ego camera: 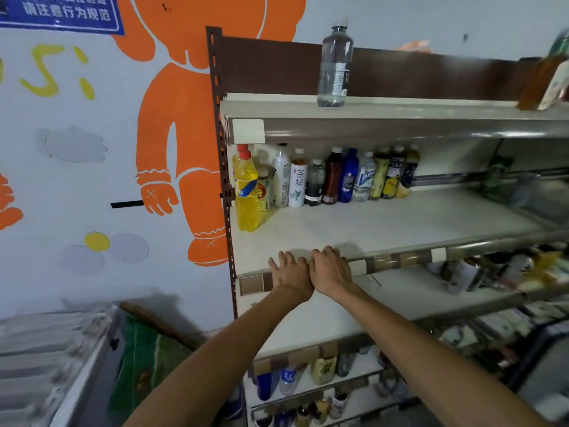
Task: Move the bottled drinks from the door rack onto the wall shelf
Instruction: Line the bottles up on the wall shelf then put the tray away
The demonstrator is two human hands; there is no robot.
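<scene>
Empty-handed at the wall shelf (400, 223): my left hand (289, 277) and right hand (331, 271) lie side by side, touching, on the front rail of the middle board. The fingers are laid loosely over the lip and grasp nothing.

The bottled drinks (332, 180) already moved stand upright in one row along the back of that board, from the left upright to about mid-span. I count twelve, perhaps thirteen; two red caps overlap at the tall yellow bottle (246, 195), so that end is unsure. One clear water bottle (335, 63) stands alone on the top board, and an amber bottle (537, 83) blurs at the right edge. I cannot pick out the door rack.

I judge this a pause between loads. For the next one, I would carry each bottle by its body and set it upright on the bare board to the right of the row. I would let go only once the base sits flat, well clear of its neighbours.
</scene>
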